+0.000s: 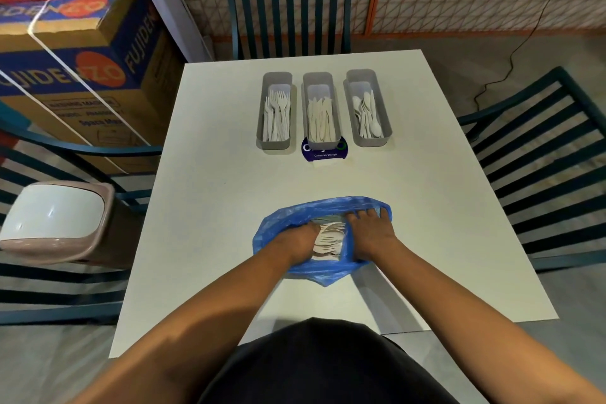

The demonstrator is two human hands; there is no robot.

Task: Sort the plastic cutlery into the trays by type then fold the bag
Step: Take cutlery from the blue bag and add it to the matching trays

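Observation:
A blue plastic bag (pixel 282 226) lies open on the white table (pixel 210 207), near me. White plastic cutlery (pixel 331 238), forks by the look of the tines, shows inside it. My left hand (pixel 300 241) is inside the bag, closed around the cutlery. My right hand (pixel 369 233) holds the bag's right edge, fingers over the rim. Farther back stand three grey trays: the left tray (pixel 262 128) holds forks, the middle tray (pixel 306 95) knives, the right tray (pixel 385 118) spoons.
A dark blue round sticker (pixel 324 154) lies under the middle tray's near end. Teal slatted chairs stand at the far side (pixel 288 16), right (pixel 537 154) and left (pixel 82 147). A white swing-lid bin (pixel 55 220) and stacked cardboard boxes (pixel 82 52) are at left.

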